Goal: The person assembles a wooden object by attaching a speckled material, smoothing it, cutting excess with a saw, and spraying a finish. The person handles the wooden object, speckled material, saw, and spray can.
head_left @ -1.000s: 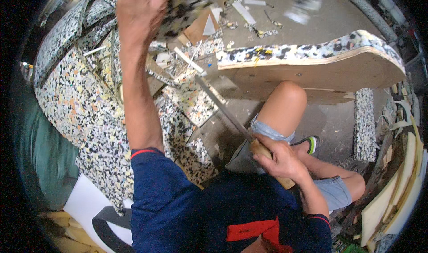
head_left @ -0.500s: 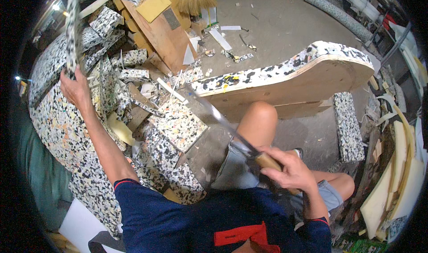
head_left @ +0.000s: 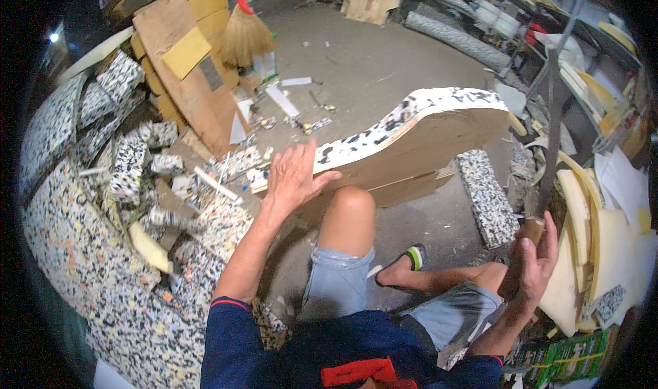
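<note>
The long knife [head_left: 550, 149] is clamped in the right grip [head_left: 537, 267]; the left grip [head_left: 292, 178], fingers apart, is perhaps rested on the curved panel [head_left: 411, 150].

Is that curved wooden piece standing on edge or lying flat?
On edge: the curved wooden piece has its speckled foam strip facing up, its broad side toward the raised knee.

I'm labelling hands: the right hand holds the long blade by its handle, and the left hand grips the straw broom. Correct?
Not the straw broom: in the head view, the left hand is open at the curved panel's left end. The right hand does hold the blade by its handle.
</note>
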Demonstrator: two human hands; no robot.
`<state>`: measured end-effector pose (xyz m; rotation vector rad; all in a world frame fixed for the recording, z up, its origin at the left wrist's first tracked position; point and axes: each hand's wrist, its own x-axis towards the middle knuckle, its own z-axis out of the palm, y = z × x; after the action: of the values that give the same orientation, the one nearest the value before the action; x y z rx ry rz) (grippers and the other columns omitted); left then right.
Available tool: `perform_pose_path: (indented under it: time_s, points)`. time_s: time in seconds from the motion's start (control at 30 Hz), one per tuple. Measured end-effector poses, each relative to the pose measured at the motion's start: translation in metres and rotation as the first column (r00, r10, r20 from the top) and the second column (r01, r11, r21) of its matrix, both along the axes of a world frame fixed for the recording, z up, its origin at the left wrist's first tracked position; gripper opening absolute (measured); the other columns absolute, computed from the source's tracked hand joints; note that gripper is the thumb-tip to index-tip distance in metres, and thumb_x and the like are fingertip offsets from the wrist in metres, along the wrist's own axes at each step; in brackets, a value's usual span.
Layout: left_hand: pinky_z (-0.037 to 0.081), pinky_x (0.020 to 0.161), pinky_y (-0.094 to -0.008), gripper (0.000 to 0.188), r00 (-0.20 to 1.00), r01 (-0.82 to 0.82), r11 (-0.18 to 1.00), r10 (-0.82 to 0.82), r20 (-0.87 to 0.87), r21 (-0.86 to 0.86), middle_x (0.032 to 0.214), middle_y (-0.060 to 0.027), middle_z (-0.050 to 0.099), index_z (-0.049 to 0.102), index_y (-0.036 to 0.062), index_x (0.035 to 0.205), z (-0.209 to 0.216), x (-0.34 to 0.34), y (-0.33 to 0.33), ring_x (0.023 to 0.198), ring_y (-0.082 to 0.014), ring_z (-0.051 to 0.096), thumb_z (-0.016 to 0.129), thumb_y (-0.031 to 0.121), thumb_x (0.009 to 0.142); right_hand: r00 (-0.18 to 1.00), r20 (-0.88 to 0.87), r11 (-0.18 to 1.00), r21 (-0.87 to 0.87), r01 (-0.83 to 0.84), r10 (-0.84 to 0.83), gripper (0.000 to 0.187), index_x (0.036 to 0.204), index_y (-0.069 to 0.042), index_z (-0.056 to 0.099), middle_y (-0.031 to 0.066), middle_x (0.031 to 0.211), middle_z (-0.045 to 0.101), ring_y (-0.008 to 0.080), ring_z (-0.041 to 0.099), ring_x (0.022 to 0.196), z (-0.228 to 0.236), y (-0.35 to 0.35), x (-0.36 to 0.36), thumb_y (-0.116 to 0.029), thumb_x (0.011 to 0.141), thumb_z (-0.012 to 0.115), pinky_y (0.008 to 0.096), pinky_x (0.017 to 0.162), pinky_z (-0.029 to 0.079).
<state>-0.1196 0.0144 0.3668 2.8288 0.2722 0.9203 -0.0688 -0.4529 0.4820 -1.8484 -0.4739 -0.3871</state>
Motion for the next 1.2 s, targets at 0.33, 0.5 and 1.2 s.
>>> perform_pose_path:
  time_s: [0.33, 0.5, 1.2]
  points:
    - [0.051, 0.08, -0.0475, 0.087, 0.998, 0.034, 0.998, -0.032, 0.048, -0.05, 0.1, -0.0217, 0.068, 0.053, -0.0032, 0.136, -0.015, 0.009, 0.01, 0.09, -0.0381, 0.066, 0.078, 0.057, 0.078, 0.854, 0.04, 0.855, 0.055, 0.516, -0.518, 0.046, 0.146, -0.006, 0.05, 0.007, 0.097, 0.064, 0.0104, 0.058, 0.071, 0.007, -0.151, 0.012, -0.015, 0.102, 0.06, 0.0259, 0.058, 0.05]
    - [0.034, 0.111, -0.0512, 0.101, 0.997, 0.057, 0.998, -0.056, 0.055, -0.012, 0.141, -0.0279, 0.053, 0.04, -0.0035, 0.149, -0.006, 0.004, 0.01, 0.131, -0.0433, 0.048, 0.082, 0.051, 0.075, 0.866, -0.05, 0.867, -0.067, 0.493, -0.497, 0.031, 0.125, 0.001, 0.062, 0.0041, 0.089, 0.064, 0.0095, 0.058, 0.067, -0.02, -0.217, 0.063, -0.019, 0.103, 0.059, 0.0242, 0.052, 0.051]
    - [0.052, 0.082, -0.0509, 0.074, 0.973, 0.188, 0.968, -0.161, -0.164, 0.164, 0.094, -0.0261, 0.069, 0.061, -0.0027, 0.095, 0.178, 0.224, -0.157, 0.097, -0.043, 0.067, 0.066, 0.071, 0.085, 0.663, -0.554, 0.811, -0.567, 0.143, -0.504, 0.031, 0.102, -0.003, 0.072, 0.0253, 0.096, 0.072, 0.0423, 0.07, 0.096, -0.52, -0.2, -0.115, -0.03, 0.09, 0.062, 0.0476, 0.078, 0.053]
